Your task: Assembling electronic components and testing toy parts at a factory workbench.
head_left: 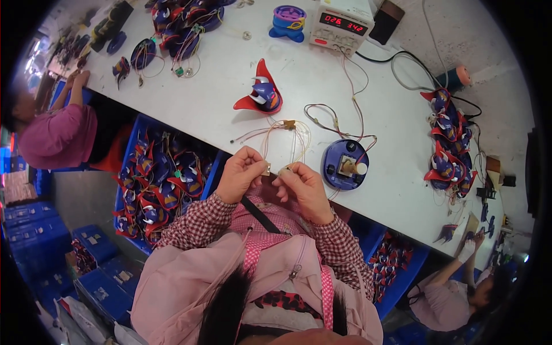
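My left hand (pixel 242 174) pinches a small flat metal-coloured part (pixel 267 168) between thumb and finger, just past the table's near edge. Close beside it, my right hand (pixel 305 188) is closed in a pinch on thin wires; its fingertips hide their ends. The thin wires (pixel 265 142) loop up to a small brown circuit board (pixel 290 124) on the white table. Beyond the board stands a red and purple toy shell (pixel 264 95) with white horn-like pieces. Right of my hands sits a round blue base (pixel 344 181) with a small fixture on top.
A power supply (pixel 343 24) with a lit red display stands at the back, cabled to the base. Toy shells lie heaped at the far left (pixel 172 26), along the right (pixel 445 141) and in a blue crate (pixel 125 198). People work at left and lower right.
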Demonstrator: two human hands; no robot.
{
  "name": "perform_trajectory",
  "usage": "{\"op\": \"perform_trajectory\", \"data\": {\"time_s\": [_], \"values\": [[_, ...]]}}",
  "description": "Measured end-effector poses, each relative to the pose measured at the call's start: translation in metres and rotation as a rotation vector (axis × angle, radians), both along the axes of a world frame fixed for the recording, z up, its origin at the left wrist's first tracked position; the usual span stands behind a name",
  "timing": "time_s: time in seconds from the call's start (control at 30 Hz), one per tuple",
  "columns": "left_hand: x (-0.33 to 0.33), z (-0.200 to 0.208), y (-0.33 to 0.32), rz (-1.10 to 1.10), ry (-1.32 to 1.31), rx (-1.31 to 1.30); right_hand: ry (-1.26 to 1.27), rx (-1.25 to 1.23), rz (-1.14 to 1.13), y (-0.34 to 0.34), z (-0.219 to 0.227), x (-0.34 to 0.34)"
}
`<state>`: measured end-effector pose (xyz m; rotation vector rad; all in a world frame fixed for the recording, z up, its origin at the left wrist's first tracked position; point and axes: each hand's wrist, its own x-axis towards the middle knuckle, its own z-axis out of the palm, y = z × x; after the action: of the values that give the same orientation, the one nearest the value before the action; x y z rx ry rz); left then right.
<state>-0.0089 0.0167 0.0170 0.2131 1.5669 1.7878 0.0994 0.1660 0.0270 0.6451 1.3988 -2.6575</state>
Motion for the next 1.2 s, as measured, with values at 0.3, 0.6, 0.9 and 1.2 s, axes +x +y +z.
{"op": "perform_trajectory", "data": {"time_s": [0.3, 0.6, 0.9, 1.2], "values": [[0.001, 0.003, 0.001, -0.021, -0.02, -0.018, -0.004, 0.007, 0.022, -0.005, -0.006, 0.001], [-0.001, 0.0, 0.0, -0.043, -0.009, -0.018, -0.079, 0.018, 0.049, -0.004, 0.0, -0.002], [-0.002, -0.004, 0.003, -0.061, 0.024, -0.021, -0.025, 0.248, -0.021, -0.012, -0.004, -0.003], [0.0, -0.005, 0.006, -0.069, 0.053, -0.085, 0.181, 0.885, -0.114, -0.018, -0.014, -0.01]]}}
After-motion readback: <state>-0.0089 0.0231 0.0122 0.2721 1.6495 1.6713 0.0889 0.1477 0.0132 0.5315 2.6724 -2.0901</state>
